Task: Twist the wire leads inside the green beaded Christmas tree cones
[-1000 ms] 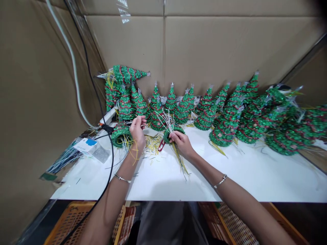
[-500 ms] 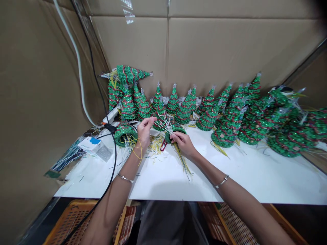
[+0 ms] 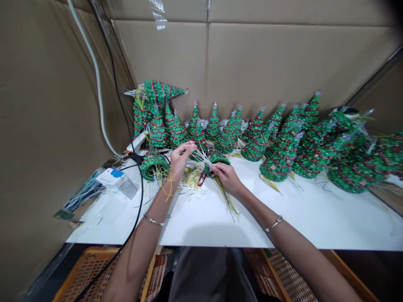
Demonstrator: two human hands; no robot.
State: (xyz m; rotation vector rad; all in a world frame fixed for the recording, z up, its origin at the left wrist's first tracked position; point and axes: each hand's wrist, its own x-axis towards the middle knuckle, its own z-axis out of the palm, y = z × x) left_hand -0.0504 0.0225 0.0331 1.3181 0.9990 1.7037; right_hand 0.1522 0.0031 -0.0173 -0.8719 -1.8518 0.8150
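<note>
The white-and-blue box (image 3: 109,176) rests on the white worktable (image 3: 330,218), left of an overturned Christmas tree (image 3: 151,157) with its hollow base facing the person. Left hand (image 3: 179,161): raised, fingertips at the free ends of the white wires (image 3: 203,157) — whether they pinch a strand cannot be told. Yellow wire clippings (image 3: 190,180) and a red tool (image 3: 201,180) lie between the hands. Right hand (image 3: 228,177): thumb and fingers clamped on the white wires, at a second overturned tree (image 3: 218,157). Standing trees (image 3: 277,161) are farther right.
</note>
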